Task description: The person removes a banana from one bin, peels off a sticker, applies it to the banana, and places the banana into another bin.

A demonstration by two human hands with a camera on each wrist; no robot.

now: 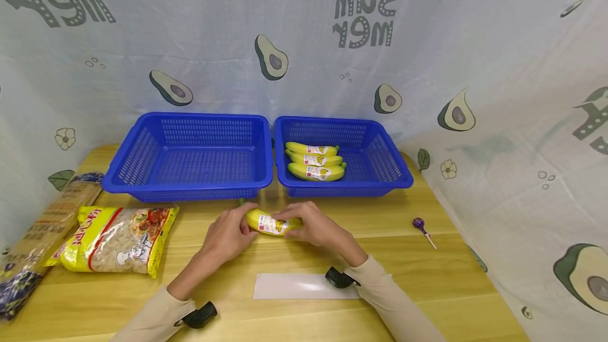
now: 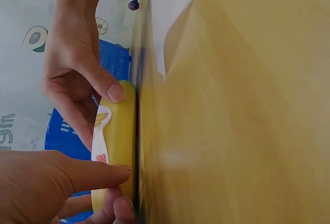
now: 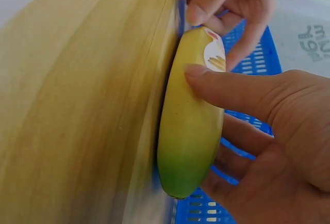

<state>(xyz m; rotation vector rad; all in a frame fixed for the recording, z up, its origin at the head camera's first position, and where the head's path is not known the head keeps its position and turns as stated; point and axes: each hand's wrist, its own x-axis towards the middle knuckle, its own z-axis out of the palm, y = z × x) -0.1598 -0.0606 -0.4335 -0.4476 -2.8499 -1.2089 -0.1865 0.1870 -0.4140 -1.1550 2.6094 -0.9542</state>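
Observation:
A yellow banana (image 1: 271,223) with a white printed label lies across the table just in front of the two baskets. Its stem end is pinched between the thumb and fingers of my left hand (image 1: 227,234). My right hand (image 1: 314,224) grips the other end, thumb on the near side and fingers behind. In the right wrist view, the greenish tip of the banana (image 3: 188,126) shows below the right thumb. Seen from the left wrist, the banana (image 2: 121,131) sits close along the tabletop, both thumbs on it.
A blue basket (image 1: 190,194) stands back left; the blue basket (image 1: 342,192) beside it holds three labelled bananas (image 1: 315,160). At left are a yellow-edged food bag (image 1: 121,241) and a long brown packet (image 1: 47,236). A white strip (image 1: 294,286) lies in front, a lollipop (image 1: 423,230) at right.

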